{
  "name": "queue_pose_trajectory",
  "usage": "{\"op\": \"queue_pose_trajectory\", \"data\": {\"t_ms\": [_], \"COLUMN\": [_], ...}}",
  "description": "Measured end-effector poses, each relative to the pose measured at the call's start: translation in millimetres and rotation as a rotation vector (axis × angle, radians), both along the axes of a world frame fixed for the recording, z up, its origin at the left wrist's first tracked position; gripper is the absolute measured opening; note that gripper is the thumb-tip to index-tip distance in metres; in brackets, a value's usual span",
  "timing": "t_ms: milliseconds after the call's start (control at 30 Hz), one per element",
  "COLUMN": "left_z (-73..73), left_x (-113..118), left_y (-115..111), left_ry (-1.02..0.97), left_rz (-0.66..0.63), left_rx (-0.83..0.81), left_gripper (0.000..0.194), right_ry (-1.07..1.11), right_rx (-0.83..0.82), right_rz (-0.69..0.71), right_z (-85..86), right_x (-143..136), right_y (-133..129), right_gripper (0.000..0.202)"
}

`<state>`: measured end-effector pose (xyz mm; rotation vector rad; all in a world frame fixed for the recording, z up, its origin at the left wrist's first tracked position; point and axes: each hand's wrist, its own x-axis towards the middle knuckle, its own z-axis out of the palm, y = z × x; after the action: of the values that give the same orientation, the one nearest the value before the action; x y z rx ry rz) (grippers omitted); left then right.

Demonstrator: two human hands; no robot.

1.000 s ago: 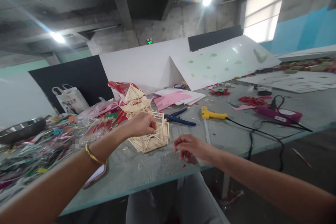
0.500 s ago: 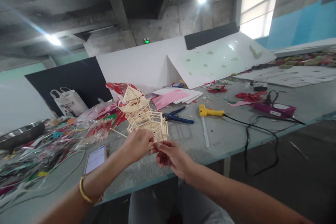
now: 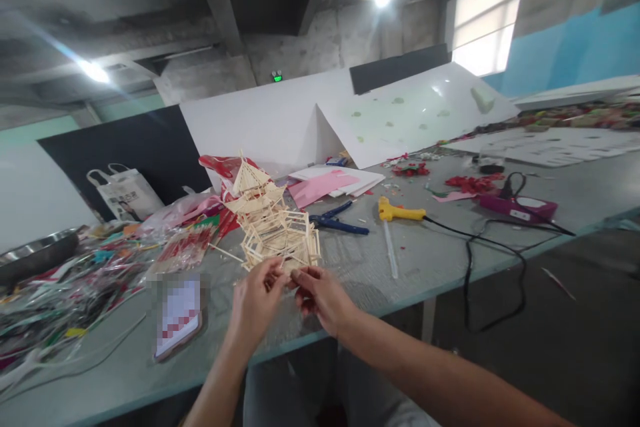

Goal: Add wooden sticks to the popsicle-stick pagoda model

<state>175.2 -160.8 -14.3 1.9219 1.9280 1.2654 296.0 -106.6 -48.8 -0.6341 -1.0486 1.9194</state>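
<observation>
A pagoda-like model of thin pale wooden sticks point(image 3: 280, 233) stands on the table, with a pointed roof on top and open lattice below. Both hands meet at its near lower edge. My right hand point(image 3: 325, 300) has thumb and forefinger pinched together beside a small pale patch; whether that is a loose piece or part of the model I cannot tell. My left hand point(image 3: 257, 300) is close on the left, its fingers curled and thumb drawn toward the fingertips. What lies between those fingers is too small to make out. A single stick point(image 3: 225, 252) juts out to the model's left.
Blue pliers point(image 3: 340, 221) and a yellow glue gun point(image 3: 403, 211) with a clear glue stick lie to the right. Its black cord point(image 3: 467, 280) hangs over the table edge near a purple power strip point(image 3: 520, 209). A phone point(image 3: 177, 320) and heaped craft scraps point(image 3: 100, 280) are left.
My left hand has turned and dropped back slightly, its forearm swinging right and uncovering more of the phone. My right hand stays nearly in place, still pinching.
</observation>
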Motion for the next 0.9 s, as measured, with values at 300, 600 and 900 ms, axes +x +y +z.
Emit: {"op": "queue_pose_trajectory", "data": {"t_ms": [300, 600, 900], "left_z": [-30.7, -25.2, -29.5], "left_x": [28.3, 45.0, 44.5], "left_y": [3.3, 22.3, 32.1], "left_ry": [-1.194, -1.411, -1.493], "left_rz": [0.086, 0.072, 0.063], "left_rx": [-0.118, -0.011, 0.007], "left_gripper": [0.029, 0.017, 0.013], "right_ry": [-0.020, -0.009, -0.034], "right_rx": [0.032, -0.019, -0.053], "right_rz": [-0.168, -0.159, -0.153], "right_z": [2.9, 3.0, 4.1], "right_x": [-15.6, -18.1, -19.3], "right_y": [15.4, 20.9, 23.6], "right_gripper": [0.029, 0.025, 0.017]}}
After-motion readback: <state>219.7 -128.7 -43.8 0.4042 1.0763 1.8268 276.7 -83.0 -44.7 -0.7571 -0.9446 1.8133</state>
